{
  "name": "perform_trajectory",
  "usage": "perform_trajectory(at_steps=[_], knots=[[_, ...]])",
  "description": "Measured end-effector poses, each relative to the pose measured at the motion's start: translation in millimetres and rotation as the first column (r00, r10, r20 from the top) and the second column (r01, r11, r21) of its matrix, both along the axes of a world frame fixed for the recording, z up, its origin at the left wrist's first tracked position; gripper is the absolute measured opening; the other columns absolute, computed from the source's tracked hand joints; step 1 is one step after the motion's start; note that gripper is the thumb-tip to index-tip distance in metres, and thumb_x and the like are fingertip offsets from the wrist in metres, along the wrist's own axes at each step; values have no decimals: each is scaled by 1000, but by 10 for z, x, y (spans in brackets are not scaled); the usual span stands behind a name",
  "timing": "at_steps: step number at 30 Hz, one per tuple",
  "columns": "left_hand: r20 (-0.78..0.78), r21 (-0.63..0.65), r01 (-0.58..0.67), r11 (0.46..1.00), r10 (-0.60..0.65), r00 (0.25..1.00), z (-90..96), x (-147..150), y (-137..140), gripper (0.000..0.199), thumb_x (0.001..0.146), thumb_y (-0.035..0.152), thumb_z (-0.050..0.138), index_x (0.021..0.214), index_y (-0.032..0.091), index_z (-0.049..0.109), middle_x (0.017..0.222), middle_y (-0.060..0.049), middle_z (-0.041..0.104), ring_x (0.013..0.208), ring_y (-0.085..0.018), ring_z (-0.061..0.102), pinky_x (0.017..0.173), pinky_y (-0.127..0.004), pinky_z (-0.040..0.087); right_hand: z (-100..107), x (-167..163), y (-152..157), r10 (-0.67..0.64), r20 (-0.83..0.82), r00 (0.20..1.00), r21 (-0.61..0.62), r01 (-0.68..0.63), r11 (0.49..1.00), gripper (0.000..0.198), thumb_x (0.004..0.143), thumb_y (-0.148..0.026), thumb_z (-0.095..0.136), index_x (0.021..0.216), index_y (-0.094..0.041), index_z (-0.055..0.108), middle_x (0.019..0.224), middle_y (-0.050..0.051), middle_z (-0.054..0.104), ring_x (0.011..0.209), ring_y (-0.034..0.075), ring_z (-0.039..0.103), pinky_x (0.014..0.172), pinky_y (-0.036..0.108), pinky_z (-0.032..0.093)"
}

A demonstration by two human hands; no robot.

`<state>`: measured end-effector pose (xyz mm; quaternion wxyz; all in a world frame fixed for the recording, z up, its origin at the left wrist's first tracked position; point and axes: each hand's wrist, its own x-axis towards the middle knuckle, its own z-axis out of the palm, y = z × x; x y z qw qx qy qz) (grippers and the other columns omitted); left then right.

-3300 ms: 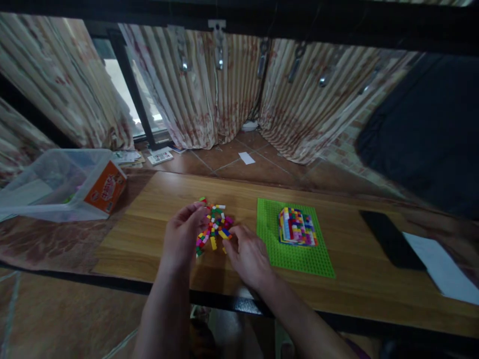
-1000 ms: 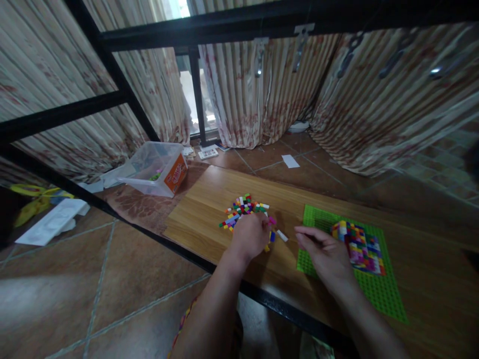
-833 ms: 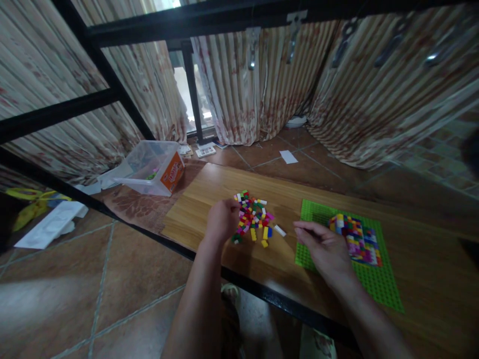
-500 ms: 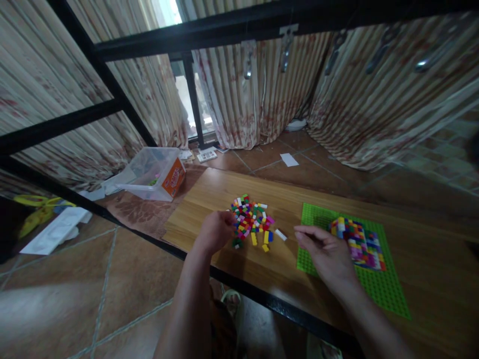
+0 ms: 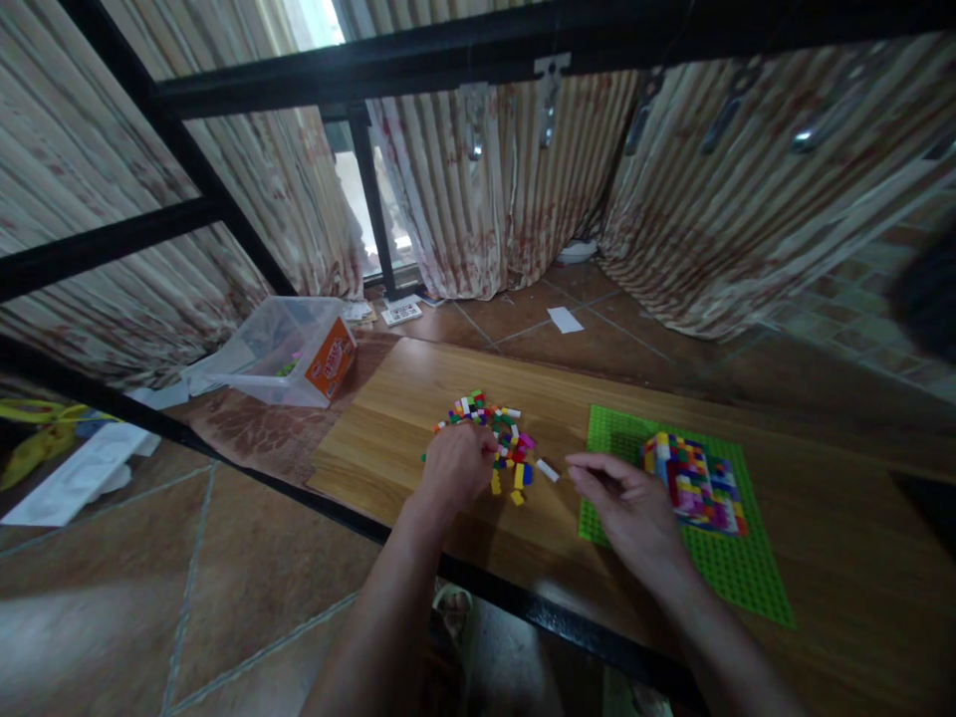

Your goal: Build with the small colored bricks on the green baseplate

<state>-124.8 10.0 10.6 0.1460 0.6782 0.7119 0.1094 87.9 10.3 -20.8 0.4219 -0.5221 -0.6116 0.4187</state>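
Bricks (image 5: 515,455) lie loose in a mixed-colour heap on the wooden table (image 5: 388,398), and my left hand (image 5: 457,460) is bent over them, fingertips down at the pieces. Those tips are partly hidden, so I cannot tell whether they pinch one. My right hand (image 5: 627,503) is poised over the left border of the green baseplate (image 5: 747,588), thumb and forefinger drawn near each other; whether something tiny sits between them I cannot tell either.

As for progress, a many-coloured block (image 5: 694,483) of joined bricks already stands on the baseplate, with studded green showing around it. I judge a good part assembled, while the heap holds plenty of pieces not joined, too jumbled for me to count.

For room, plain wood runs between heap and baseplate, broken by one white brick (image 5: 548,469) just beside my right fingertips. The table's dark front edge (image 5: 553,619) runs on my side of both hands. Leftward, past the table's end, a see-through plastic tub (image 5: 265,329) sits well apart from my left hand.
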Motion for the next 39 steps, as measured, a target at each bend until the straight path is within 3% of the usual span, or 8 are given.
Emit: perform_trajectory(at_steps=[10, 14, 19, 22, 25, 29, 33, 39], knots=[[-79, -26, 38, 999, -40, 996, 38, 114, -6, 19, 84, 19, 55, 84, 22, 74, 89, -7, 75, 91, -24, 69, 80, -33, 50, 50, -11, 0, -13, -5, 1000, -6, 13, 1000, 23, 79, -43, 66, 86, -24, 77, 90, 6, 77, 84, 24, 70, 78, 37, 54], [-77, 28, 31, 999, -29, 997, 12, 120, 7, 20, 87, 19, 53, 83, 20, 72, 91, -9, 73, 91, -24, 68, 79, -32, 49, 50, -24, 4, -14, -24, 1000, -9, 13, 1000, 22, 80, -41, 66, 87, -23, 77, 92, 7, 77, 84, 24, 70, 78, 37, 55], [210, 150, 76, 986, -107, 972, 35, 189, -8, 19, 88, 16, 52, 92, 19, 70, 93, -6, 72, 84, -18, 67, 77, -28, 49, 42, -47, 25, -51, -145, 988, -69, 42, 997, 22, 77, -40, 67, 88, -23, 77, 88, 5, 78, 81, 23, 71, 77, 37, 56], [457, 173, 121, 977, -188, 869, 67, 336, -42, 21, 89, 14, 51, 97, 18, 70, 90, -3, 73, 78, -14, 66, 75, -25, 49, 58, -61, 42, -86, -205, 975, -98, 67, 993, 22, 76, -39, 68, 89, -24, 77, 85, 4, 78, 75, 21, 71, 73, 36, 56], [573, 204, 129, 970, -225, 788, 62, 496, -71, 18, 88, 14, 53, 94, 18, 70, 91, -3, 74, 82, -14, 68, 78, -25, 52, 91, -66, 53, -127, -237, 963, -81, 111, 991, 21, 75, -38, 69, 87, -24, 77, 83, 3, 77, 73, 21, 70, 71, 35, 56], [634, 260, 81, 962, -233, 737, -9, 613, -72, 19, 86, 14, 57, 102, 18, 67, 102, -4, 74, 93, -16, 70, 86, -28, 55, 137, -51, 55, -139, -268, 953, -55, 129, 990, 17, 73, -37, 70, 82, -24, 76, 80, 2, 77, 74, 20, 70, 72, 35, 56], [600, 264, 84, 961, -232, 766, -64, 634, -62, 31, 87, 13, 57, 117, 19, 58, 102, -4, 75, 93, -17, 72, 86, -30, 56, 161, -21, 45, -143, -262, 954, -73, 128, 989, 17, 73, -37, 70, 81, -24, 76, 76, 2, 76, 70, 20, 69, 68, 33, 55], [559, 270, 114, 956, -252, 790, -45, 645, -68, 32, 89, 15, 56, 121, 21, 54, 100, -3, 75, 93, -17, 73, 84, -29, 56, 144, 4, 31, -121, -213, 970, -31, 117, 993, 16, 77, -36, 69, 84, -24, 77, 80, 2, 77, 74, 20, 70, 71, 34, 56]])
